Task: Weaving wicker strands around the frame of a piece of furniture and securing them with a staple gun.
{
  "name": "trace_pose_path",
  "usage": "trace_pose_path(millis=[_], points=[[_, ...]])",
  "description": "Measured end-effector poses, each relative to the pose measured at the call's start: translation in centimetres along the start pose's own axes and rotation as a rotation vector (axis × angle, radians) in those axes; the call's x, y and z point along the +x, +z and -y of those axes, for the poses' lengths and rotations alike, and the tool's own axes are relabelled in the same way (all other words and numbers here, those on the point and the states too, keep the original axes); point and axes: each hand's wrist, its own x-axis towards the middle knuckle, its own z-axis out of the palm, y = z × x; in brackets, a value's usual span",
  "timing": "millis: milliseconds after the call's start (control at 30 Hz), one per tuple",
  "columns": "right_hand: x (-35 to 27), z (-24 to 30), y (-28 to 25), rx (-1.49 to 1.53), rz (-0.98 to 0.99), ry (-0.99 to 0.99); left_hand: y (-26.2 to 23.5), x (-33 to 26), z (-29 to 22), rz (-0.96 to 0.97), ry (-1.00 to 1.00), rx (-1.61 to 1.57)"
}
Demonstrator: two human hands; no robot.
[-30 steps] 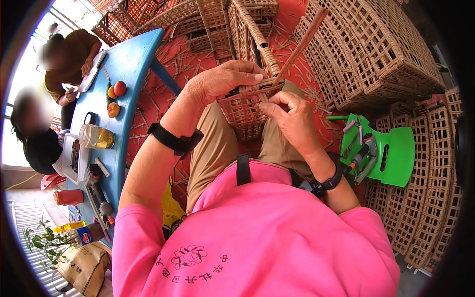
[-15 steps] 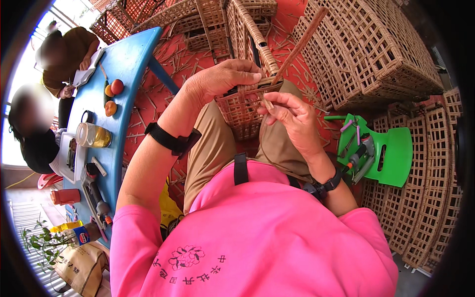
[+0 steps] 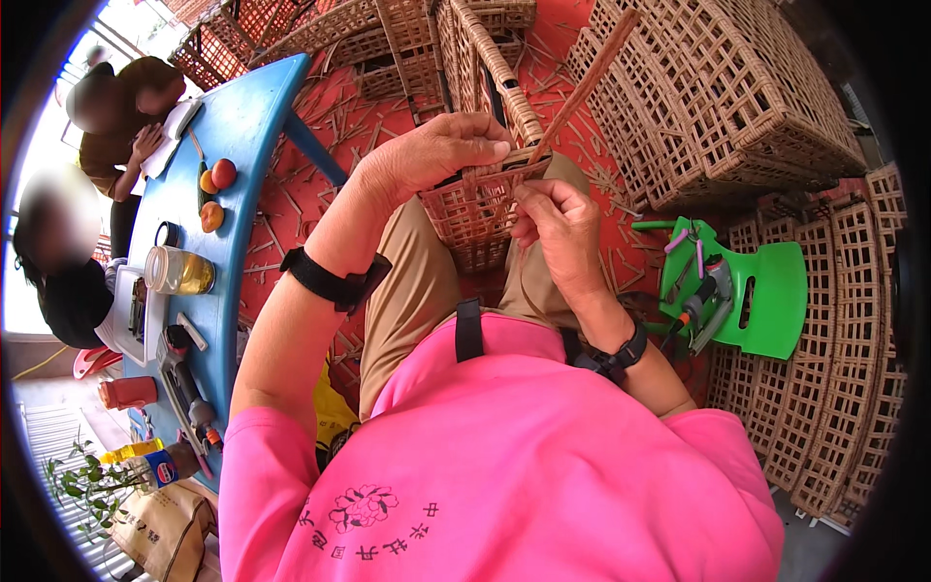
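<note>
Between my knees stands a woven cane basket [image 3: 475, 218] with an open lattice, and its top edge faces my hands. My left hand [image 3: 436, 155] is closed over that edge, thumb along the rim and fingers behind it, partly hidden. Close to the basket's right side, my right hand [image 3: 562, 228] is closed in a pinch on a thin cane strip [image 3: 527, 267], whose length trails down toward my lap; the pinched end is hidden by the fingers. A longer, wider cane strip [image 3: 592, 82] sticks up and to the right from the basket's corner.
Large woven baskets [image 3: 718, 107] stand at the right. A green plastic chair [image 3: 776, 296] holds a power tool [image 3: 713, 291] and hand tools. The blue table [image 3: 257, 126] at left carries fruit, a glass jar [image 3: 179, 270] and tools; two people sit behind it. Cane scraps litter the red floor.
My right hand has moved slightly left, against the basket's side, and its fingers have drawn together over the strip's end. My left hand stays on the rim.
</note>
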Motion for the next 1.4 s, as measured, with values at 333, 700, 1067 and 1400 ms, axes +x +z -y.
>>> trace_pose_path(millis=[333, 700, 1067, 1400], points=[[-0.1, 0.0, 0.4, -0.075, -0.033, -0.023, 0.0, -0.3, 0.0, -0.026, 0.016, 0.006], [-0.1, -0.7, 1.8, 0.088, -0.111, -0.152, -0.2, 0.0, 0.1, -0.02, 0.028, -0.007], [-0.1, -2.1, 1.5, 0.358, -0.096, -0.153, -0.4, 0.2, 0.9, -0.006, 0.035, -0.019], [0.4, -0.7, 2.5, 0.32, -0.15, -0.248, -0.2, -0.1, 0.6, -0.062, 0.061, 0.003]])
